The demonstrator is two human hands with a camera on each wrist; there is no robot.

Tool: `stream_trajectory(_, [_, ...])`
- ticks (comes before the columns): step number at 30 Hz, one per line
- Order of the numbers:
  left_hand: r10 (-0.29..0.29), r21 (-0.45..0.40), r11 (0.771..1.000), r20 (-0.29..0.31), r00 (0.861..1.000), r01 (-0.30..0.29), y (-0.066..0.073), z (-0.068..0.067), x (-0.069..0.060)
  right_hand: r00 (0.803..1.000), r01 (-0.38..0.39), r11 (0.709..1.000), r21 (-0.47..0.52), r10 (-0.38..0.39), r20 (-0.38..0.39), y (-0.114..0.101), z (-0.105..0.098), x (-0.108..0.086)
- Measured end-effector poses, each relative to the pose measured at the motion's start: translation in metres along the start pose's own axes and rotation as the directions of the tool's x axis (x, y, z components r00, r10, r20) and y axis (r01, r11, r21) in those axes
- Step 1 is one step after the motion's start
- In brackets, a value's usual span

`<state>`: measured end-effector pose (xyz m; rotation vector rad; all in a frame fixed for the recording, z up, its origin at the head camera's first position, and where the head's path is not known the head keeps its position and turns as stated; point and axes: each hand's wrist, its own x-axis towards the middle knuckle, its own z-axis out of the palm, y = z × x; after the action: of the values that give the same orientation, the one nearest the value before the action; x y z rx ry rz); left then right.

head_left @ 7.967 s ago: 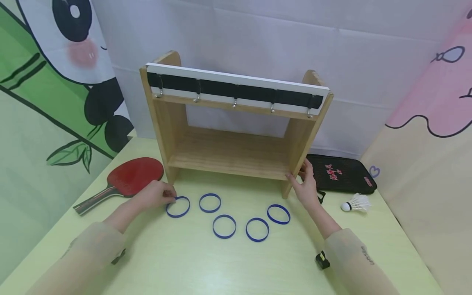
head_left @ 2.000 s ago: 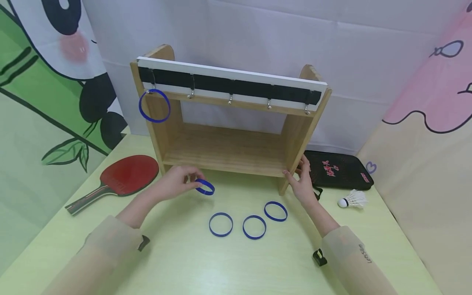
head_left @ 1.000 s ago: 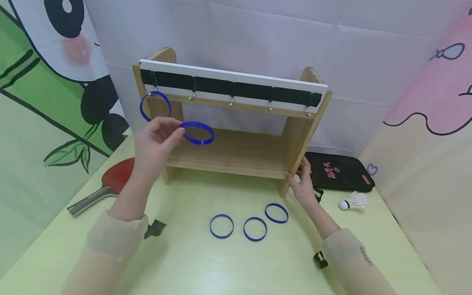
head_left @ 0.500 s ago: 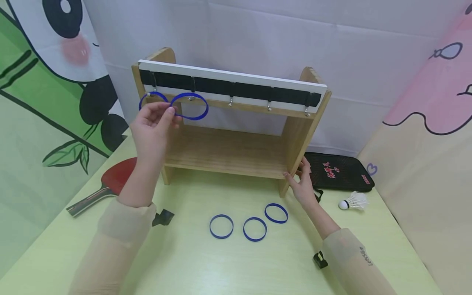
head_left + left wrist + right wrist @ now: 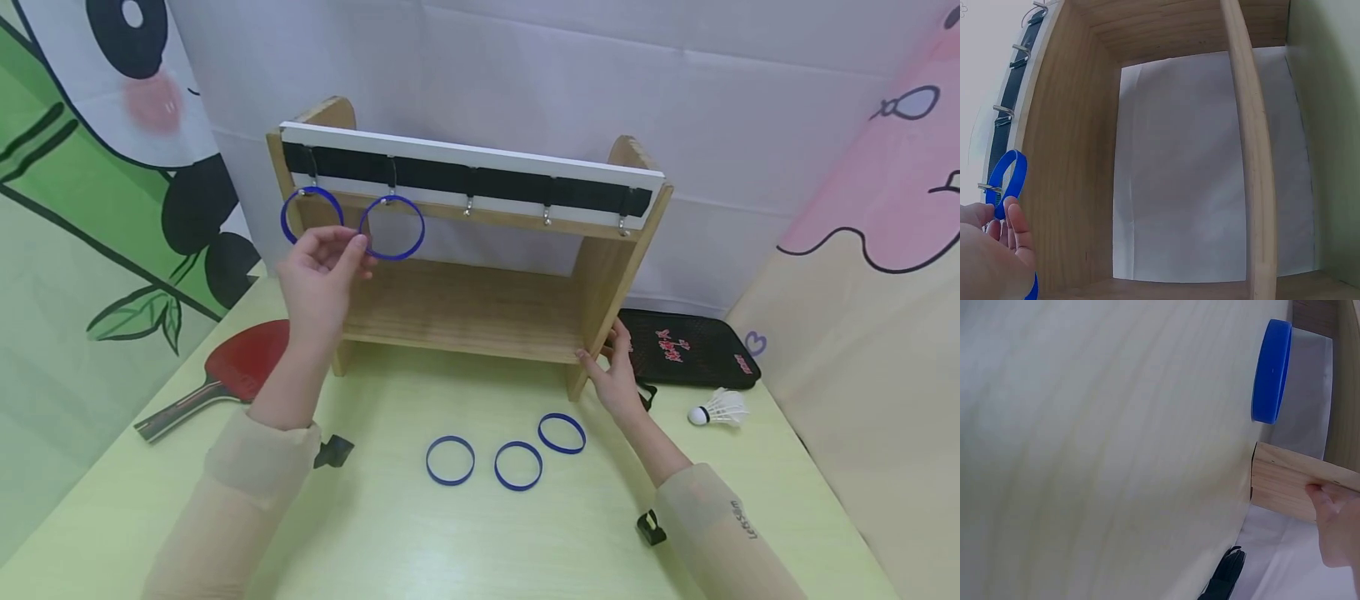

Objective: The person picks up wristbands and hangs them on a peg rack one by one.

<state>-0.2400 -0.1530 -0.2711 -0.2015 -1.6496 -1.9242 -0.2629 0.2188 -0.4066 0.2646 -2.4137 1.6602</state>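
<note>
My left hand (image 5: 318, 279) pinches a blue wristband (image 5: 398, 257) by its left edge at the second hook from the left. In the left wrist view, that hook tip shows inside the band (image 5: 1017, 178). Another blue wristband (image 5: 283, 218) hangs from the leftmost hook, partly behind the left hand. The hooks sit along a black strip (image 5: 435, 173) on the wooden rack (image 5: 465, 308); three to the right carry nothing. My right hand (image 5: 618, 383) grips the rack's right side panel, thumb in front; its other fingers are partly hidden. Three blue wristbands (image 5: 518, 488) lie on the table.
A red table tennis paddle (image 5: 243, 360) lies left of the rack, partly behind the left arm. At right are a black case (image 5: 705, 354) and a shuttlecock (image 5: 722, 408). A white cloth (image 5: 525, 75) hangs behind the rack.
One wristband went onto the leftmost hook. The left hand then picked a second from the table, raised it to the second hook and lowered slightly just now. The right hand stayed on the rack.
</note>
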Motion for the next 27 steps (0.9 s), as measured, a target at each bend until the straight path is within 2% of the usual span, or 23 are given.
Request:
stream_trajectory(5, [0.043, 0.125, 0.991, 0.015, 0.999, -0.045, -0.002, -0.001, -0.005, 1.0, -0.022, 1.0, 0.015, 0.022, 0.016, -0.017, -0.001, -0.005])
stream_trajectory(9, [0.085, 0.2, 0.976, 0.013, 0.996, -0.086, -0.004, -0.002, -0.014, 1.0, -0.007, 1.0, 0.019, 0.007, 0.006, 0.001, -0.001, 0.001])
stream_trajectory(12, [0.158, 0.243, 0.957, 0.025, 0.987, -0.159, -0.006, -0.002, -0.021, 1.0, 0.016, 1.0, 0.008, -0.016, -0.005, 0.009, 0.0, 0.004])
stream_trajectory(16, [0.272, 0.328, 0.899, 0.102, 0.957, -0.29, -0.012, -0.002, -0.034, 0.999, 0.031, 1.0, -0.005, -0.031, -0.007, 0.009, 0.001, 0.004])
stream_trajectory(18, [0.307, 0.357, 0.868, 0.161, 0.938, -0.345, -0.017, 0.0, -0.039, 0.999, 0.031, 0.999, -0.008, -0.031, -0.007, 0.009, 0.001, 0.003])
stream_trajectory(20, [0.325, 0.359, 0.848, 0.227, 0.918, -0.39, -0.024, 0.001, -0.045, 0.999, 0.036, 0.999, -0.007, -0.036, -0.007, 0.008, 0.0, 0.003])
stream_trajectory(24, [0.309, 0.379, 0.821, 0.334, 0.89, -0.427, -0.039, 0.003, -0.057, 0.999, 0.031, 1.0, -0.002, -0.031, -0.007, 0.008, 0.0, 0.003])
stream_trajectory(27, [0.249, 0.432, 0.8, 0.394, 0.885, -0.417, -0.051, 0.002, -0.067, 1.0, 0.017, 1.0, 0.003, -0.017, -0.004, 0.01, 0.0, 0.004])
